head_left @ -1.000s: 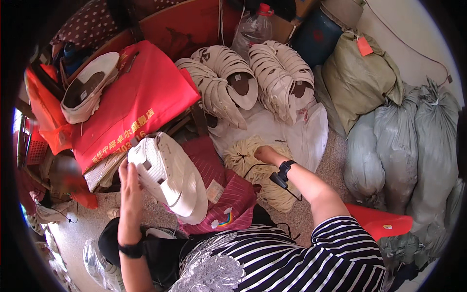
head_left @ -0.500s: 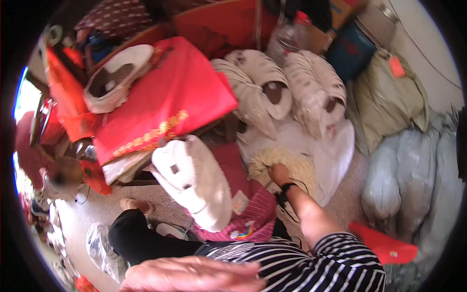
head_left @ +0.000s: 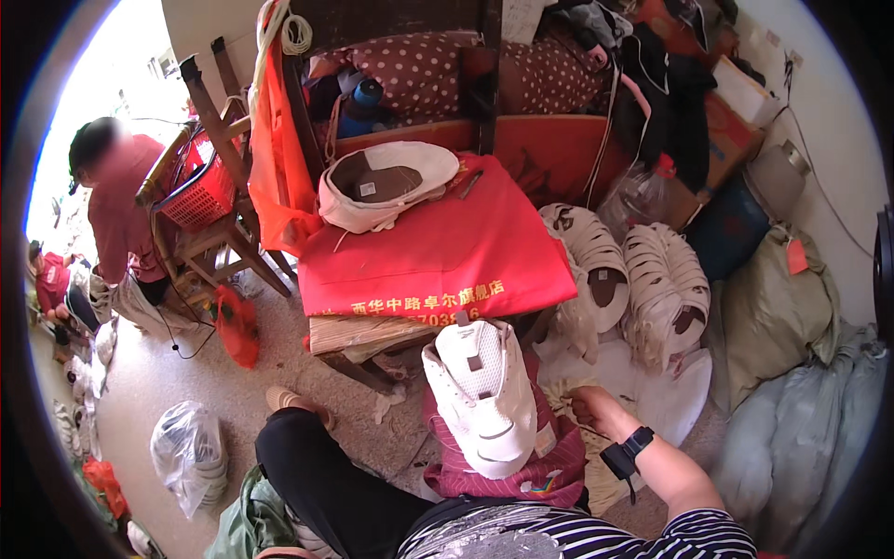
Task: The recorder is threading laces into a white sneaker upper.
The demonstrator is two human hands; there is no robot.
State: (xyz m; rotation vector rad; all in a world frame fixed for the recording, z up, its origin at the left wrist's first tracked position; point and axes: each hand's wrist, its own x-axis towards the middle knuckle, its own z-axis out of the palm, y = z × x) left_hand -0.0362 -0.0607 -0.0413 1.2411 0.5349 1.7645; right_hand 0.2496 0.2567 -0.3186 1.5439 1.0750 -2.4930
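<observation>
A white shoe (head_left: 484, 401) lies on a maroon striped cloth (head_left: 466, 480) over my lap, its rounded toe toward me. To the right of the shoe, my right hand (head_left: 599, 412) is at a heap of cream strands (head_left: 557, 399), its fingers curled together. What they hold, if anything, is too small to make out. That wrist wears a dark watch and a black band-like device (head_left: 618, 459). My left hand does not show. Ahead, another white shoe (head_left: 358, 212) rests on a red cloth (head_left: 428, 252) over a low wooden table (head_left: 340, 337).
Stacked cream shoe pieces (head_left: 666, 293) stand right of the table, near a clear bottle with a red cap (head_left: 643, 191). Grey sacks (head_left: 801, 447) line the right side. A bagged shoe (head_left: 191, 456) lies on the floor at left. Beyond sits a person (head_left: 126, 205) by a wooden chair (head_left: 219, 247).
My view has lifted and turned left, showing more of the room. My left hand, blurred at the lower edge before, has gone from view. My right hand stays by the cream strands.
</observation>
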